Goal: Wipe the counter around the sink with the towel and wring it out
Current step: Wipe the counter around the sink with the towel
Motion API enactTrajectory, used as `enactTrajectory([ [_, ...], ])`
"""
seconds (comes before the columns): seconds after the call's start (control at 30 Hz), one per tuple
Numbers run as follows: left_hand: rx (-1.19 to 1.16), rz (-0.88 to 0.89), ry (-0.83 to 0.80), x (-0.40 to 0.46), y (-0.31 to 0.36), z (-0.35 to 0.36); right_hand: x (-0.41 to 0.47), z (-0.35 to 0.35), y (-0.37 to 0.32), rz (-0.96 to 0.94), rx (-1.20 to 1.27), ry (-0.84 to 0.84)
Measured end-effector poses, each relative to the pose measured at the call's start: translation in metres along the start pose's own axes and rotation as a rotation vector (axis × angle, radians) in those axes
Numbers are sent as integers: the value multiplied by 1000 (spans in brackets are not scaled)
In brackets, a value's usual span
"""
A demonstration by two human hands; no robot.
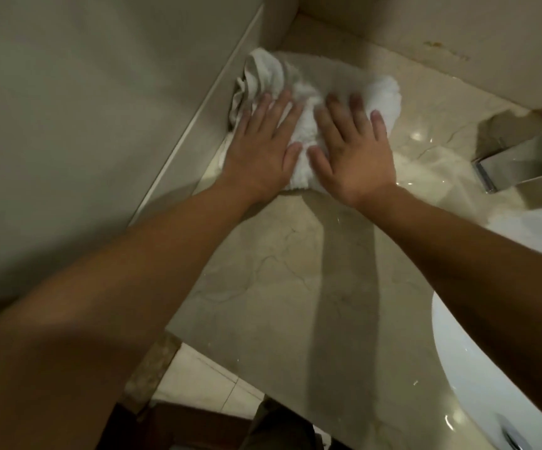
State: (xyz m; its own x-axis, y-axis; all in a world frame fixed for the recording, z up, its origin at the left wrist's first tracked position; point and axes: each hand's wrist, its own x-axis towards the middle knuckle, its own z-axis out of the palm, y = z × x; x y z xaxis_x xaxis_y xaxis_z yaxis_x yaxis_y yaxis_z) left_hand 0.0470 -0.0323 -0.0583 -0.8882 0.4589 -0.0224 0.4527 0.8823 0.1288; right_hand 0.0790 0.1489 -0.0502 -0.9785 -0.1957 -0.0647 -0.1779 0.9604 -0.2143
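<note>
Both hands, the left hand (261, 157) and right hand (352, 157), are pressed flat with straight fingers on the towel (298, 92), which is bunched under and beyond the fingertips on the counter (295, 271). Wiping is judged underway; wet sheen is seen toward the sink (490, 368), and wringing is not yet done.

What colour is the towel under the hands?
White, seen in the head view: the towel.

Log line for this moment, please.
phase: wiping | left hand, right hand: flat on towel | place: counter corner by wall | wringing: not yet
</note>
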Motion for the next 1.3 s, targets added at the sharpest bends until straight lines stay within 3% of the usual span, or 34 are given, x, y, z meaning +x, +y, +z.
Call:
enactTrajectory([
  [0.37,-148,-118,2,-162,26,4,-121,25,-55,-255,24,-36],
  [0.6,-125,-14,14,-183,19,6,-122,28,-39,-467,39,-16],
  [0.73,-99,-29,8,-157,4,3,-92,28,-39,-424,23,-59],
  [0.97,-14,-62,64,-106,-16,3,-28,22,-50,-190,15,-88],
  [1.3,-142,-169,68,-132,1,9,-60,19,-66,-180,88,-87],
])
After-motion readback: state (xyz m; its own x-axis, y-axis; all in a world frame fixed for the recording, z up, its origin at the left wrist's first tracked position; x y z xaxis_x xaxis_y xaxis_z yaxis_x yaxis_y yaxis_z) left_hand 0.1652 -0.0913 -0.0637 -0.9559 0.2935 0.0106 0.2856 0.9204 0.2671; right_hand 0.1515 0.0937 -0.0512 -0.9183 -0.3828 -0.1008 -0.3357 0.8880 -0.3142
